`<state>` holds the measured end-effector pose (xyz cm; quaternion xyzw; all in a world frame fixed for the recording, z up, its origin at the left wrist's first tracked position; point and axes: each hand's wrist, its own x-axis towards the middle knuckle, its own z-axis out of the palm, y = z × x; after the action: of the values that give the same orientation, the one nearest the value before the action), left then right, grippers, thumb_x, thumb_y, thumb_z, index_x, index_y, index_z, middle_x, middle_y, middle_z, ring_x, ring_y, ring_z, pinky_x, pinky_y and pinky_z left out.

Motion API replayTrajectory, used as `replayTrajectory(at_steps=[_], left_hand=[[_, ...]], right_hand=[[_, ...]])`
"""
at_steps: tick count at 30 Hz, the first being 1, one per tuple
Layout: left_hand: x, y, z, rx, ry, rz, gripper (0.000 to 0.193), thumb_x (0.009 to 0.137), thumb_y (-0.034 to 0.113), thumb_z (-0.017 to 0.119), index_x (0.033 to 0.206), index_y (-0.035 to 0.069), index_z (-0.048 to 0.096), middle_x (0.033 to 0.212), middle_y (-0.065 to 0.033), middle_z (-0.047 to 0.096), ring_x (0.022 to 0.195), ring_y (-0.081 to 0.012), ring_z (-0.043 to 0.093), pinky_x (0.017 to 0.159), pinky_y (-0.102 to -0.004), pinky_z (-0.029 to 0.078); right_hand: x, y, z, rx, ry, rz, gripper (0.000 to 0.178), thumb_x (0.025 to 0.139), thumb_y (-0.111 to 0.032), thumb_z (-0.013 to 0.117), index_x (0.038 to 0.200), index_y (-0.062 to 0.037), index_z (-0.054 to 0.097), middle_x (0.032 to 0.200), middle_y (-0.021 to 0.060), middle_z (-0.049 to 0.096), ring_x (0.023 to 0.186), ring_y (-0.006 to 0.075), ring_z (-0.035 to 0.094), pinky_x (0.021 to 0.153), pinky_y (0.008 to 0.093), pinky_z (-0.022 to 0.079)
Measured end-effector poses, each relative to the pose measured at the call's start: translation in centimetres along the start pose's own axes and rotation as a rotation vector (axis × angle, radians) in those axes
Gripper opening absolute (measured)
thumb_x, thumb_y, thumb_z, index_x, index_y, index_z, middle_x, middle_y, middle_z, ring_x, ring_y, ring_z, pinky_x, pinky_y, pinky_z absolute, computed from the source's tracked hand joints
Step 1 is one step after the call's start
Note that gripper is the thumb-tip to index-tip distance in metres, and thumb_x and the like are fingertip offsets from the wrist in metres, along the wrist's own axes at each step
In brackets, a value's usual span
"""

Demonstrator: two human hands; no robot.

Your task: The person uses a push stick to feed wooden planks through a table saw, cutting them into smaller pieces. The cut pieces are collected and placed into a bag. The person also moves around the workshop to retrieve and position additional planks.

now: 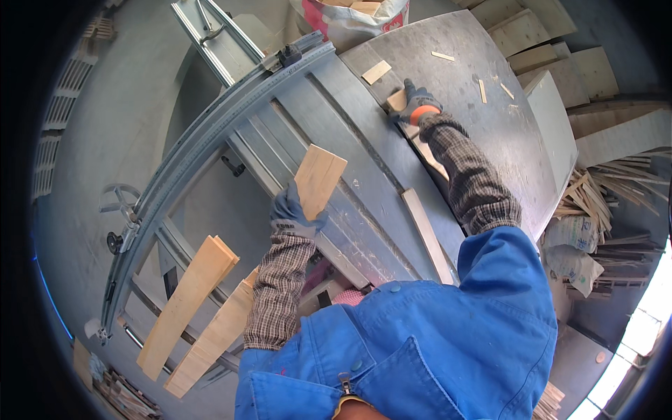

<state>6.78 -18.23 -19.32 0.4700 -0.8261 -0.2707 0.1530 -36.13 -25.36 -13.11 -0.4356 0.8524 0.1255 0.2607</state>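
Observation:
My left hand [294,210], in a grey work glove, grips a flat, pale piece of wooden board [320,180] above the metal saw table [350,133]. Reaching far forward, my right hand [418,102] wears a grey glove with an orange cuff. Its fingers are closed on a small wooden block [397,101] beside the long slot in the table; part of the block is hidden by the glove. Under my right forearm lies a pale wooden strip [428,157] along that slot. A short wooden offcut [376,72] rests just beyond the right hand.
Longer boards [187,308] lie at lower left on the table frame. A narrow wooden bar [427,234] lies near my body. Thin slivers [442,56] are scattered at far right. A curved metal rail [203,147] borders the left side. A sack [357,21] of wood stands behind.

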Motion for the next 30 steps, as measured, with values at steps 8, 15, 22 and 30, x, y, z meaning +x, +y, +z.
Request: replayTrajectory(at_steps=[8,15,22,30], left_hand=[[-0.3,-0.6,0.3,-0.055,0.091,0.094,0.112,0.061,0.039,0.082,0.153,0.009,0.025,0.129,-0.0220,0.049,0.111,-0.0420,0.053,0.095,-0.0548,0.047],[0.4,-1.0,1.0,-0.020,0.157,0.150,0.109,0.058,0.037,0.082,0.149,0.007,0.030,0.123,-0.0212,0.049,0.106,-0.0416,0.054,0.089,-0.0546,0.048],[0.3,-0.6,-0.2,-0.014,0.137,0.147,0.109,0.060,0.038,0.081,0.150,0.008,0.027,0.122,-0.0198,0.048,0.104,-0.0406,0.054,0.088,-0.0551,0.048],[0.1,0.1,-0.2,0.007,0.165,0.092,0.111,0.060,0.040,0.082,0.151,0.009,0.027,0.122,-0.0199,0.048,0.107,-0.0406,0.053,0.092,-0.0547,0.047]], right_hand=[[2.5,-1.3,-9.6,0.779,0.358,-0.505,0.113,0.071,-0.043,0.088,0.151,0.0099,0.028,0.146,0.0276,0.047,0.137,0.0313,0.047,0.114,0.0359,0.038],[12.4,-6.8,-21.5,0.635,0.886,-0.407,0.129,0.066,-0.057,0.087,0.156,0.0051,0.018,0.157,0.0253,0.033,0.145,0.0346,0.036,0.119,0.0332,0.030],[11.5,-7.8,-17.3,0.052,0.526,-0.463,0.060,0.079,-0.058,0.075,0.124,-0.0195,0.069,0.128,0.0133,0.065,0.115,0.0324,0.064,0.099,0.0425,0.051],[6.7,-4.2,-1.0,-0.390,0.325,-0.825,0.039,0.083,-0.021,0.071,0.121,-0.0237,0.065,0.128,0.0040,0.063,0.123,0.0280,0.056,0.101,0.0436,0.046]])
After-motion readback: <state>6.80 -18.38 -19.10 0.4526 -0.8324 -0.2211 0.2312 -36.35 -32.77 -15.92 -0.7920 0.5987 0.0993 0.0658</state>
